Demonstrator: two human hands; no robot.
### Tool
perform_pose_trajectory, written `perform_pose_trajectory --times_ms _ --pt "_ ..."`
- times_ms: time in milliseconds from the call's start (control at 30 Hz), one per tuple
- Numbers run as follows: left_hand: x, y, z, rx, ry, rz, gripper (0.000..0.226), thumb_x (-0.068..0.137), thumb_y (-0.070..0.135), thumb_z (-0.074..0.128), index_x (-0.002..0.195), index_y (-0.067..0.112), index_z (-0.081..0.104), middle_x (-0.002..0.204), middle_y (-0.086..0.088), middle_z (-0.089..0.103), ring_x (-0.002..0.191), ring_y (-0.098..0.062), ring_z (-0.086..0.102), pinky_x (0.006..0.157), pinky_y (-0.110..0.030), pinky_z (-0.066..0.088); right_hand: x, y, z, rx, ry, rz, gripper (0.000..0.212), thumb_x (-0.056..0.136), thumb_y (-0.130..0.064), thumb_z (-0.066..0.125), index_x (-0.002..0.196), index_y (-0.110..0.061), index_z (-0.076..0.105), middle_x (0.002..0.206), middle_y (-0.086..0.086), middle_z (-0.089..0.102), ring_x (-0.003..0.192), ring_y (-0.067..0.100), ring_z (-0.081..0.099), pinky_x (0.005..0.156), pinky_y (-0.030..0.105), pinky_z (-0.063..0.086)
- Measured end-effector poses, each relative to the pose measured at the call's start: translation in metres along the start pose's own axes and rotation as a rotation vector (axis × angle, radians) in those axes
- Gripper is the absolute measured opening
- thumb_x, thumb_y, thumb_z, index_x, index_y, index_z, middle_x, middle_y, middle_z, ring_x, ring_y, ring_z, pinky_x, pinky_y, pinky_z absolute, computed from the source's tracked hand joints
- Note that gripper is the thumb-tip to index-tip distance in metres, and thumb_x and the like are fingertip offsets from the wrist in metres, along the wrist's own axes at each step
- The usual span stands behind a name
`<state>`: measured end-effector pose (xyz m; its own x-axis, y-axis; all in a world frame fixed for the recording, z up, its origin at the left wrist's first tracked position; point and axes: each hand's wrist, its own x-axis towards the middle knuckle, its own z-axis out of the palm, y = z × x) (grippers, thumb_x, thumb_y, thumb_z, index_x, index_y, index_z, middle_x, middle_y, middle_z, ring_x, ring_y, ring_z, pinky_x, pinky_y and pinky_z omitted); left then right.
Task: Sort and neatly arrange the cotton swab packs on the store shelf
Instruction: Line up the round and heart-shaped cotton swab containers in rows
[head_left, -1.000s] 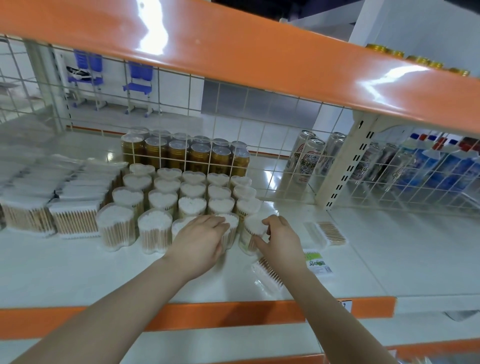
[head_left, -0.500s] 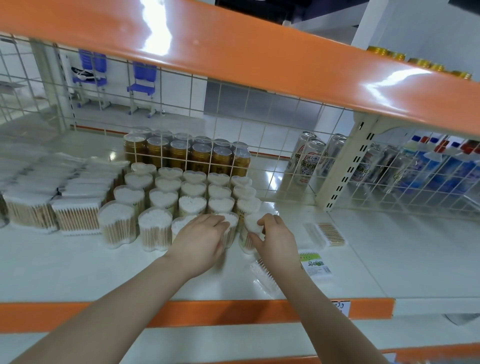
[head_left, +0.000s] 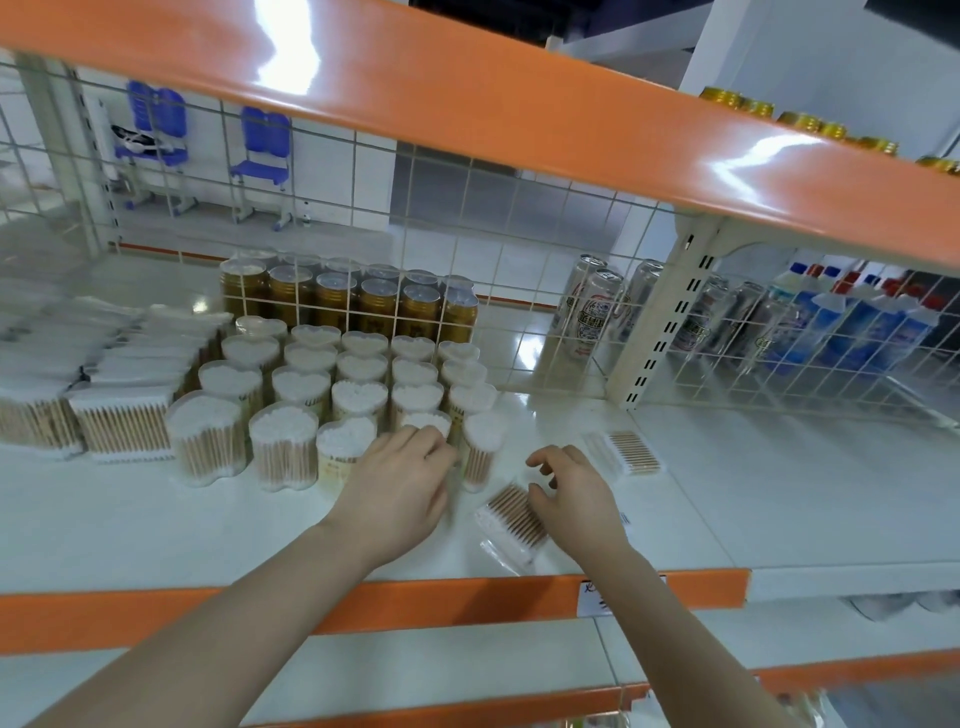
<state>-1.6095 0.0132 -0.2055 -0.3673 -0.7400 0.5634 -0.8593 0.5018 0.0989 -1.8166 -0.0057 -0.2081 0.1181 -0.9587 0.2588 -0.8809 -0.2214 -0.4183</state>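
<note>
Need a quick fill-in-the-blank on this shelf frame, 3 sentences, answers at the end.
1. The left hand rests on a heart-shaped tub of cotton swabs in the ____ row of the block.
2. The right hand hovers over a flat swab pack and grips ____.
3. Behind the wire grid, directly beyond the tubs, stand ____-coloured cans.

Answers: front; nothing; gold
</note>
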Motion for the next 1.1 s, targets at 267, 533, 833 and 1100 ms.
perform_pose_trajectory --times_ms 267,533,833,1100 --pt "-0.011 0.014 0.012 -0.014 -0.094 0.051 0.035 0.069 0.024 0.034 0.072 0.022 0.069 0.068 0.008 0.058 0.062 -0.013 0.059 0.054 -0.018 0.045 -0.018 0.009 -0.001 -0.043 -0.183 -0.068 0.044 0.085 -0.025 0.063 0.127 -0.014 0.054 0.127 0.005 0.050 0.118 0.020 0.045 0.099 0.022 0.032" --pt "-0.023 0.010 0.013 0.001 -0.139 0.030 0.036 0.069 0.025 0.035 0.072 0.022 0.070 0.068 0.009 0.060 0.060 -0.012 0.060 0.048 -0.026 0.052 -0.028 0.007 -0.003 -0.143 -0.332 -0.084 0.071 0.079 -0.041 0.068 0.139 -0.017 0.040 0.141 0.004 0.040 0.130 0.018 0.035 0.105 0.023 0.025" --pt "-0.040 0.005 0.002 -0.004 -0.219 0.000 0.018 0.053 0.020 0.062 0.069 0.024 0.070 0.064 0.010 0.060 0.054 -0.011 0.058 0.044 -0.021 0.046 -0.026 -0.004 -0.002 -0.127 -0.354 -0.086 0.066 0.076 -0.033 0.067 0.137 -0.021 0.043 0.127 0.004 0.049 0.117 0.020 0.046 0.099 0.027 0.038" --pt "-0.052 -0.001 -0.006 0.010 -0.240 -0.039 0.021 0.059 0.021 0.051 0.069 0.025 0.069 0.063 0.012 0.058 0.054 -0.010 0.056 0.043 -0.019 0.045 -0.030 -0.015 -0.004 -0.016 -0.368 -0.100 0.057 0.083 -0.030 0.061 0.136 -0.020 0.044 0.135 0.000 0.048 0.120 0.015 0.047 0.099 0.024 0.036"
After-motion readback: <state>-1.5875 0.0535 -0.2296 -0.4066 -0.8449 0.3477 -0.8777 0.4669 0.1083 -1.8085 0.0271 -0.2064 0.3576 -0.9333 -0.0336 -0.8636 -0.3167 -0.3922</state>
